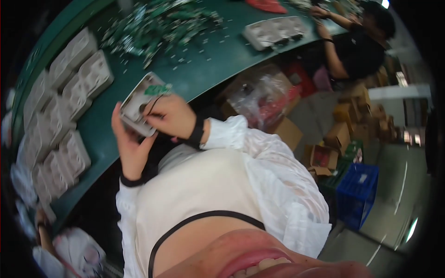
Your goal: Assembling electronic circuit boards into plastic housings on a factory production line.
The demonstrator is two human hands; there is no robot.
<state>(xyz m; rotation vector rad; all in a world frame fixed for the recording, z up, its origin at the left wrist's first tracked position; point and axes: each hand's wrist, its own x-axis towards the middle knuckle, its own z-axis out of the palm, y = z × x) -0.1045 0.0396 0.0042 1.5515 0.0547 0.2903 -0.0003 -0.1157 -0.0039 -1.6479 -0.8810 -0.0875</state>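
Observation:
My left hand (130,150) grips a pale grey plastic housing (131,103) by its side and lower end, holding it tilted over the table's near edge. A small green circuit board (157,89) shows at the housing's upper right, just above my right hand (175,116). The fingers of my right hand are pinched together down inside the housing. Whatever they hold is hidden, though a thin dark wire runs beside them. A black band sits on each wrist.
Rows of similar grey housings (58,118) line the green table (113,134) at left. A heap of green circuit boards (162,30) lies at the far side. Another housing group (276,31) stands near a co-worker (352,51). Cartons (343,134) and a blue crate (357,194) are at right.

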